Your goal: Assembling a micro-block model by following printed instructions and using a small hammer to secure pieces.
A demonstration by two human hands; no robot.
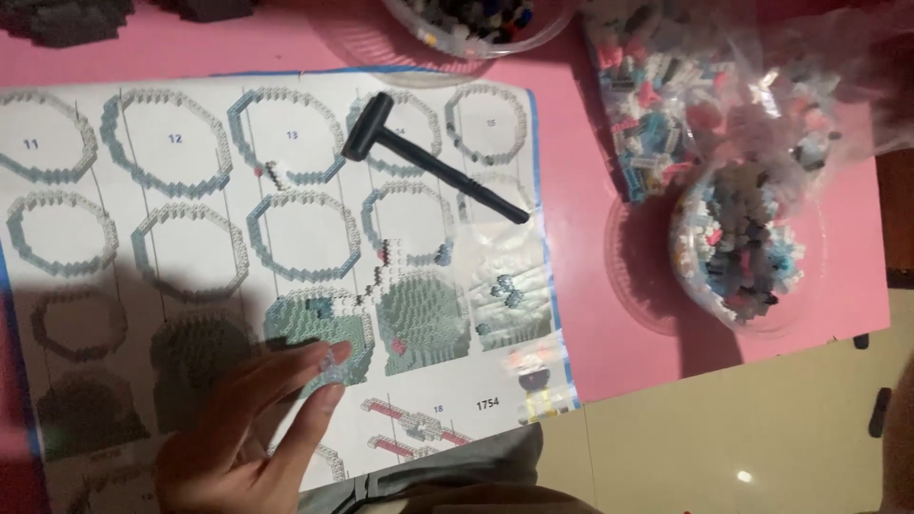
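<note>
My left hand [238, 438] rests low on the left over a printed instruction sheet [190, 238], fingers pointing up and right. Its fingertips pinch a small clear brick [335, 358] above a picture of a teal build. At the top right, my right hand [881, 71] is blurred and partly hidden behind a clear plastic bag [705, 105] of tiny pink, white, blue and grey bricks, and it seems to grip the bag's upper corner. The bag hangs over a clear bowl [685, 286] that holds more of these bricks.
A small black hammer [428, 162] lies on the sheet's upper right. Another clear bowl of bricks [476, 29] stands at the top edge. Loose tiny bricks [505, 290] lie on the sheet. The pink table [590, 314] ends at the lower right, above a beige floor [724, 447].
</note>
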